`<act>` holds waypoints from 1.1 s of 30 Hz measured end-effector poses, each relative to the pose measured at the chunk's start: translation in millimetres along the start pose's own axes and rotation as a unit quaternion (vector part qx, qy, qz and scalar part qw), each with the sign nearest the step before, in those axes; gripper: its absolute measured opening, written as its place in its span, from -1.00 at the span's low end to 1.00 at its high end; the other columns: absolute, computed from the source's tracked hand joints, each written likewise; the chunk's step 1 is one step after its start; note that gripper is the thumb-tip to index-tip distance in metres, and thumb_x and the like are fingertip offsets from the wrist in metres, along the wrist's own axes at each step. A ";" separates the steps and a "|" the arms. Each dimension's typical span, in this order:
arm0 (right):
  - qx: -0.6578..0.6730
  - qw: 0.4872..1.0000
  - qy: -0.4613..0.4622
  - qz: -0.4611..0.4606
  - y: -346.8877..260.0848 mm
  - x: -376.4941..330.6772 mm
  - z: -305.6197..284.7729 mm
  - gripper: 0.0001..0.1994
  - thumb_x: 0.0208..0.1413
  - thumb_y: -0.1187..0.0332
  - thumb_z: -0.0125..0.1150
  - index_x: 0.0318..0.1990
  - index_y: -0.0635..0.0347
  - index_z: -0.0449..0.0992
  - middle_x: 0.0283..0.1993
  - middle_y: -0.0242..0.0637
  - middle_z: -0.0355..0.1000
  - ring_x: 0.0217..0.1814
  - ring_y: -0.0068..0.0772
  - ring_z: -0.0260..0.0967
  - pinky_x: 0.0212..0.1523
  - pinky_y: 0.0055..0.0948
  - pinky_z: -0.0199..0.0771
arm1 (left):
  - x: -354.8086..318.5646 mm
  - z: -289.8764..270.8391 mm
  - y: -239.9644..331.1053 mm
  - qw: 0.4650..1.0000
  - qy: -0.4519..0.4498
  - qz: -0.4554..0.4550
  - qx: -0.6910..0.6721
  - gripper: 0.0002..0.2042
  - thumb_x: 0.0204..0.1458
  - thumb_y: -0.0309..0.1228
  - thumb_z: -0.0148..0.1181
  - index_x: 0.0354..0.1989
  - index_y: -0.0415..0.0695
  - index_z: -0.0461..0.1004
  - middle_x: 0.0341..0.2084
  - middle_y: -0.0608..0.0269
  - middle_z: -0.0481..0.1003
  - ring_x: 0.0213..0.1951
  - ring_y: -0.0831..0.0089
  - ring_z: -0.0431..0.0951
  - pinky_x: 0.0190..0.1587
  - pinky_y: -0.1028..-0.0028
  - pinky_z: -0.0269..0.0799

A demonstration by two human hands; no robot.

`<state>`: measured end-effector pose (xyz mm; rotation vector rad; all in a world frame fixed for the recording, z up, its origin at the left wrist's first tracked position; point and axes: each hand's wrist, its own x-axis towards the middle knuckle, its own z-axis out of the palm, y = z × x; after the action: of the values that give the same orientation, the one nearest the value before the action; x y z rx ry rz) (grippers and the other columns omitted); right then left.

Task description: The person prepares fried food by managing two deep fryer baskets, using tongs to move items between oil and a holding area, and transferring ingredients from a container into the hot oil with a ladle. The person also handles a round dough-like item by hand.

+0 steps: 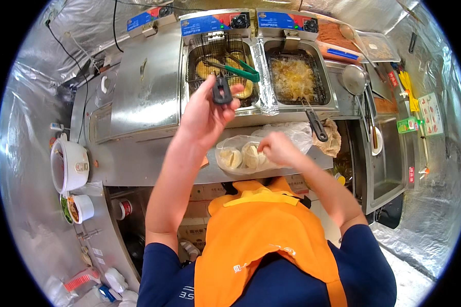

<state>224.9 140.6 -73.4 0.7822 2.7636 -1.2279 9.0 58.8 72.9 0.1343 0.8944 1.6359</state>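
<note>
My left hand (207, 110) is closed round the black handle (222, 91) of a wire fry basket (210, 48) at the left fryer. The basket sits in the oil, with pale yellow food pieces around and under its mesh. Green-handled tongs (248, 72) lie across it, just beyond my fingers. My right hand (281, 149) reaches into a clear plastic bag (224, 148) near the counter's front edge. Its fingers pinch at the edge of a pale round bread piece (252, 154); a second pale piece (232, 158) lies to the left in the bag.
Oil bubbles hard in the right fryer (294, 77), and its basket handle (316, 125) juts toward me. A metal lid (146, 77) covers the counter at left. A ladle (353, 79) lies beside the sink (386, 174). At far left stands a white pot (69, 166).
</note>
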 end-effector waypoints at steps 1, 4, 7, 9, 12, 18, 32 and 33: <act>-0.009 1.000 -0.013 0.004 13.3 -6.7 27.8 -0.74 0.02 0.50 0.09 -0.26 0.16 0.74 -0.25 -0.06 0.67 -0.23 -0.10 0.65 -0.07 -0.13 0.62 | -5.1 -13.2 -20.5 0.999 0.005 0.029 -0.014 -0.66 0.43 -0.24 -0.13 -0.04 -0.34 0.38 -0.25 -0.02 0.55 -0.44 0.44 0.55 -0.48 0.57 0.51; 0.005 0.997 -0.012 -0.082 22.0 -1.3 92.9 -0.82 -0.01 0.52 0.20 -0.27 0.27 0.70 -0.27 -0.06 0.63 -0.16 -0.04 0.58 -0.08 -0.17 0.57 | 10.8 -94.2 -106.0 0.998 -0.029 0.025 0.051 -0.71 0.40 -0.36 -0.16 -0.12 -0.30 0.47 -0.21 -0.02 0.57 -0.37 0.40 0.59 -0.31 0.44 0.57; -0.217 0.966 0.102 -0.099 17.1 10.2 124.7 -0.84 -0.03 0.44 0.26 -0.31 0.30 0.67 -0.17 -0.07 0.54 -0.08 0.00 0.47 -0.10 -0.12 0.49 | 21.3 -163.7 -189.7 0.901 0.076 -0.025 0.426 -0.76 0.28 -0.56 -0.14 -0.10 -0.39 0.49 -0.25 0.01 0.57 -0.28 0.37 0.61 -0.30 0.39 0.61; -0.321 0.938 0.119 -0.043 15.6 10.0 127.8 -0.78 -0.06 0.36 0.30 -0.27 0.29 0.62 -0.11 -0.09 0.47 -0.05 -0.02 0.41 -0.10 -0.12 0.44 | 31.0 -188.7 -214.4 0.876 0.070 -0.020 0.477 -0.76 0.23 -0.62 -0.12 -0.05 -0.43 0.46 -0.24 0.02 0.57 -0.23 0.33 0.62 -0.29 0.35 0.64; -0.377 0.914 0.140 0.044 15.4 14.6 125.8 -0.66 -0.09 0.25 0.33 -0.19 0.29 0.56 -0.03 -0.07 0.42 -0.01 -0.04 0.38 -0.11 -0.10 0.40 | 46.3 -203.6 -229.3 0.833 0.031 -0.058 0.549 -0.74 0.20 -0.64 -0.08 0.01 -0.41 0.43 -0.15 0.01 0.55 -0.21 0.27 0.62 -0.29 0.32 0.66; -0.367 0.898 0.200 0.138 45.2 42.6 122.5 -0.53 -0.11 0.19 0.36 -0.09 0.36 0.50 -0.12 0.08 0.50 -0.13 0.03 0.46 -0.17 -0.06 0.38 | 52.5 -191.7 -243.3 0.884 0.101 -0.093 0.447 -0.69 0.18 -0.58 0.02 0.11 -0.31 0.40 -0.30 0.03 0.54 -0.42 0.20 0.63 -0.51 0.26 0.59; -0.186 0.966 -0.036 0.176 38.1 28.5 87.4 -0.21 -0.25 0.24 0.56 0.18 0.33 0.32 0.09 0.22 0.47 0.20 0.23 0.44 0.15 0.20 0.37 | 49.9 -209.8 -247.8 0.927 0.149 -0.193 0.285 -0.47 0.31 0.04 0.00 0.19 -0.17 0.32 -0.15 0.10 0.46 -0.21 0.19 0.61 -0.38 0.15 0.67; -0.174 0.968 -0.051 0.173 37.1 29.0 85.5 -0.22 -0.26 0.28 0.56 0.18 0.33 0.33 0.09 0.23 0.47 0.18 0.23 0.45 0.14 0.19 0.37 | 48.4 -209.3 -245.7 0.930 0.144 -0.210 0.263 -0.45 0.32 0.07 -0.02 0.23 -0.15 0.30 -0.11 0.10 0.46 -0.17 0.19 0.59 -0.31 0.12 0.66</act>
<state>200.9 114.4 -164.3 1.0658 2.5093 -0.6768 77.0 1.8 -241.3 0.0633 1.4685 1.0010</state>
